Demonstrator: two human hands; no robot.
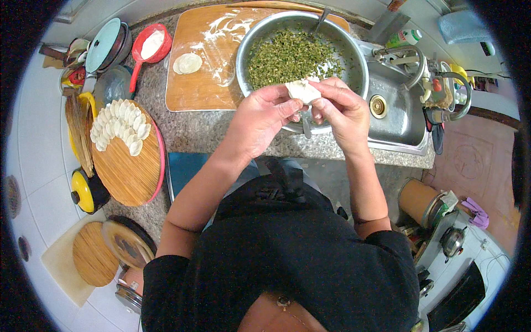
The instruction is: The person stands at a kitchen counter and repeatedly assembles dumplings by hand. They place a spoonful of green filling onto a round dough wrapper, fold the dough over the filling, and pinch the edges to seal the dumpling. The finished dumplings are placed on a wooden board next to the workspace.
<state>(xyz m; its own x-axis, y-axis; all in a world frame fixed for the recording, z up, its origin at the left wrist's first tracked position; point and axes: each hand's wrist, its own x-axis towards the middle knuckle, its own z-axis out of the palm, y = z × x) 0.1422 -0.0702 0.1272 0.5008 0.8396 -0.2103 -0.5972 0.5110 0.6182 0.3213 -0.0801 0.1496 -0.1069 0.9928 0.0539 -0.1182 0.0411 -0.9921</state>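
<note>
A white dough dumpling [303, 92] is pinched at its edges between the fingertips of my left hand [265, 114] and my right hand [342, 110]. Both hands hold it above the near rim of a large steel bowl [242, 62]. Chopped green filling [286, 56] covers much of the bowl's bottom. One utensil handle [322, 20] leans on the far rim, and a metal spoon handle [306, 126] sticks out below my hands. Left of the bowl, a few round dough wrappers [187, 64] lie overlapping on a floured wooden board [207, 93].
At left, several shaped dumplings [120, 120] lie in curved rows on a round wooden board [124, 174]. A red scoop [159, 43] holds flour [152, 45] behind it. The steel sink [398, 116] with its faucet [415, 62] adjoins the bowl on the right. A yellow-lidded pot [83, 193] stands far left.
</note>
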